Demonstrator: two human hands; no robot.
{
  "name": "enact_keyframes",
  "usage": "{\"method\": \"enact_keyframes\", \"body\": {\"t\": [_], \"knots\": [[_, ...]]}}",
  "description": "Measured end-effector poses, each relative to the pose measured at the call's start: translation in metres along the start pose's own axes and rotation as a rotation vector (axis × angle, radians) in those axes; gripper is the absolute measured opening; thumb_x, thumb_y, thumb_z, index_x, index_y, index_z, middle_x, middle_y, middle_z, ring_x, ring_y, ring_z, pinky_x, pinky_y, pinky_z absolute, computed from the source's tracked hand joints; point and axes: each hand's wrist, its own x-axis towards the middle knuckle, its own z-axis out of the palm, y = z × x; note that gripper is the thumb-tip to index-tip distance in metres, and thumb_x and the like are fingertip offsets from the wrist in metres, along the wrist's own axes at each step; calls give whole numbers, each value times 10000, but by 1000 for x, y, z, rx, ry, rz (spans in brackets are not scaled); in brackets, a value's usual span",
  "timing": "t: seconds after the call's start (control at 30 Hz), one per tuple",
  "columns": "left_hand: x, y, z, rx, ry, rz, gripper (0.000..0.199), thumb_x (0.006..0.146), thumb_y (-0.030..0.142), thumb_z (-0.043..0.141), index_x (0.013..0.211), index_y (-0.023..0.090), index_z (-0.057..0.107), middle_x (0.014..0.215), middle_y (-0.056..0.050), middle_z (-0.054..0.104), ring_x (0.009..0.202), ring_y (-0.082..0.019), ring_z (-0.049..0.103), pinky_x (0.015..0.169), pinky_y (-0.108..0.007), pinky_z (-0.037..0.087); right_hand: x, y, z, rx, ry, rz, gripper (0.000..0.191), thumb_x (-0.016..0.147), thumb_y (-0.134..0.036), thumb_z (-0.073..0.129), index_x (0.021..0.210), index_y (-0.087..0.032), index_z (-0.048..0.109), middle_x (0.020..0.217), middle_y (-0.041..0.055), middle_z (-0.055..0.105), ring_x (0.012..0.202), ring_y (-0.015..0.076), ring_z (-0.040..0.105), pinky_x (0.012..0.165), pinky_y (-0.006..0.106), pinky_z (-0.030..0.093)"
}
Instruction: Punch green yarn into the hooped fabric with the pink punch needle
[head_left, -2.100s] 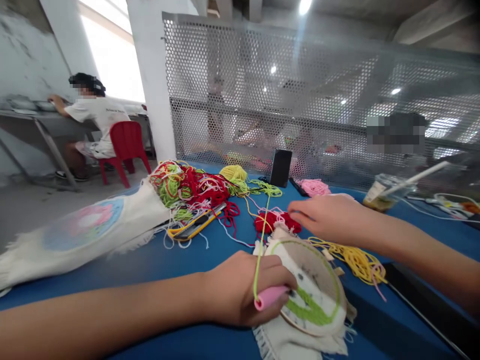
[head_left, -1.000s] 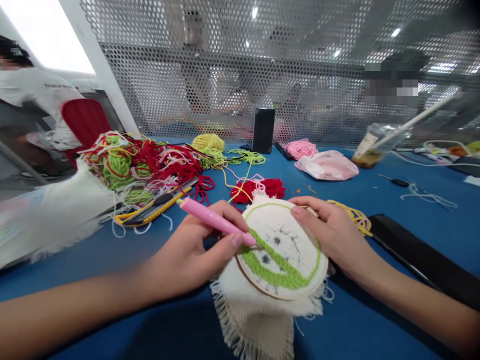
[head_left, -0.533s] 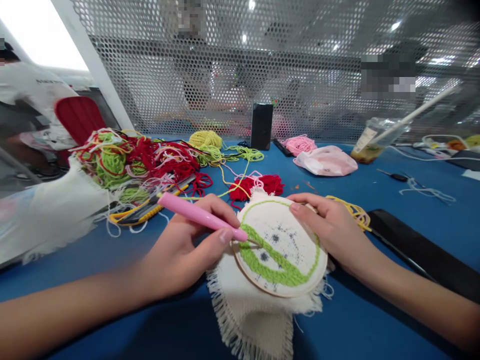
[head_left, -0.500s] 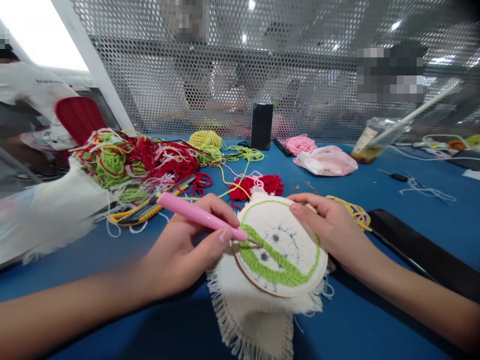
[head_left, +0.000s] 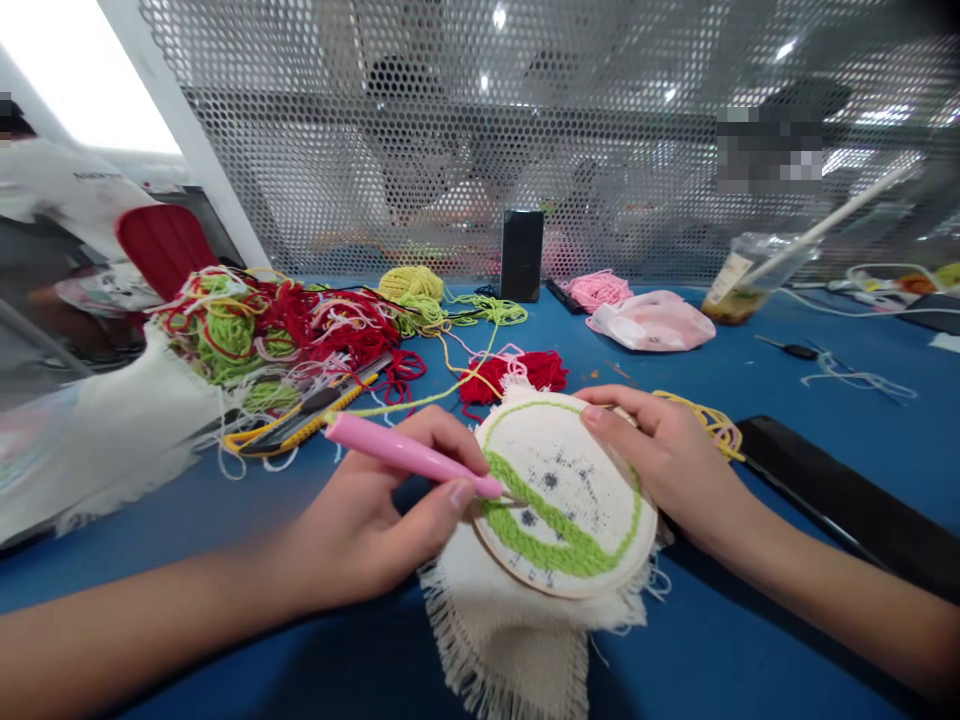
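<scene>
Yarn [head_left: 270,335] left of hoop [head_left: 566,495] — probably phone [head_left: 521,255] behind

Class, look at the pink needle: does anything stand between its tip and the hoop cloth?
Nothing visible does: the punch needle in the left hand reaches the hoop cloth directly.

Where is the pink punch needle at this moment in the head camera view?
In the head view, the pink punch needle is held in the left hand, with its tip at the embroidery hoop that the right hand grips.

cut off: seated person [head_left: 64,190] @ L edge | cloth fringe [head_left: 510,680] @ bottom | blurred: figs [head_left: 397,130] behind perf. mesh [head_left: 262,180]
</scene>
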Motion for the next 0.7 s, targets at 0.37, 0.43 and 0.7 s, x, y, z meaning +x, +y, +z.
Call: {"method": "enact_keyframes", "body": {"t": [0.37,0.43,0.7], "knots": [[3,3,1,302,-265,250,252,767,78,496,1007,136,547,921,-78,611,838,-164,558,739,-276,456,-15,-16,-3,-65,100,-92,191,807,-344,480,919,-246,598,530,-37,517,427,75,364,355,183,261],[2,3,1,238,-199,205,243,764,56,481,981,138,556,900,-68,613,825,-157,562,744,-274,455,-12,-13,-3,-98,111,-86,182,804,-333,485,900,-235,605,532,-37,518,424,71,348,356,183,253],[-6,-3,-2,-27,-19,169,228,791,66,454,971,187,522,845,-48,555,755,-150,538,664,-258,472,-3,-5,-1,-97,47,-29,203,812,-331,464,870,-200,607,697,2,610,563,108,472,453,208,337]]}}
